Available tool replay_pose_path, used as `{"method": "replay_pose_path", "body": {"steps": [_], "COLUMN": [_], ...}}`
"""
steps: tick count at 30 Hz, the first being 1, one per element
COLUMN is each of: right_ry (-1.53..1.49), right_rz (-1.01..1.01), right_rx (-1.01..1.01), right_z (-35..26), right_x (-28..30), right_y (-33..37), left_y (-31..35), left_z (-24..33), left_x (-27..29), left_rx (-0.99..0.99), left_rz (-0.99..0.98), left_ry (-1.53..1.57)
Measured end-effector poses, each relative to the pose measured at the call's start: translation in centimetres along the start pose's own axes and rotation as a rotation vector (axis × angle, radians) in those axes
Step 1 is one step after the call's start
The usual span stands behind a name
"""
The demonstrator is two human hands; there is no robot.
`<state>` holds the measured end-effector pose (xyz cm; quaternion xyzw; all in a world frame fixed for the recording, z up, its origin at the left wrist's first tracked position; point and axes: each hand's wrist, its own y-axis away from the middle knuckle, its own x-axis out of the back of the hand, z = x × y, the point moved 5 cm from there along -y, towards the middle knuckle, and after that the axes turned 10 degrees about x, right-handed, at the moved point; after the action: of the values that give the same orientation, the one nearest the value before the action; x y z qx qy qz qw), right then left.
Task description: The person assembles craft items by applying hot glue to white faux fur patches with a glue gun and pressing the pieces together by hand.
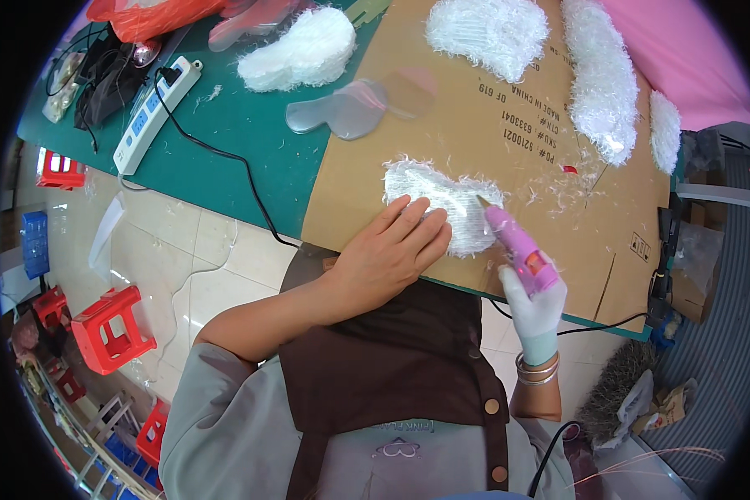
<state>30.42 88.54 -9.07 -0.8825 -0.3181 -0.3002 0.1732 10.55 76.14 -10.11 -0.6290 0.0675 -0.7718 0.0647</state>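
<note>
A white piece of shaggy fabric (468, 218) lies on a flat cardboard sheet (342, 212) at the table's near edge. My bare left hand (396, 246) rests on its left part, fingers stretched out flat. In my white-gloved right hand (535, 312) is a pink hot glue gun (521, 243), its nozzle tip at the right part of the fabric piece. Whether the tip touches the fabric, I cannot tell. Beyond the piece lie clear plastic shapes (354, 112), overlapping the cardboard and the green table (283, 183).
More white shaggy pieces lie at the far side: a curved one (304, 50), a wide one (487, 37), a long one (604, 83) and a small one (665, 132). A white power strip (154, 117) sits at far left, its black cord (246, 162) trailing over the table edge. Red stools (112, 329) stand left.
</note>
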Motion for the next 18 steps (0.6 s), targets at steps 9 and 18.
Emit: {"method": "replay_pose_path", "body": {"steps": [9,18], "right_ry": [0.335,0.371], "right_rz": [-0.083,-0.012], "right_rx": [0.111,0.023], "right_z": [-3.5,-2.0], "right_x": [-1.0,0.4], "right_y": [-0.9,-0.3], "left_y": [0.0,0.0], "left_z": [0.0,0.0], "left_x": [0.1,0.1], "left_rx": [0.009,0.013], "left_rz": [-0.025,-0.011], "left_ry": [0.019,0.018]}}
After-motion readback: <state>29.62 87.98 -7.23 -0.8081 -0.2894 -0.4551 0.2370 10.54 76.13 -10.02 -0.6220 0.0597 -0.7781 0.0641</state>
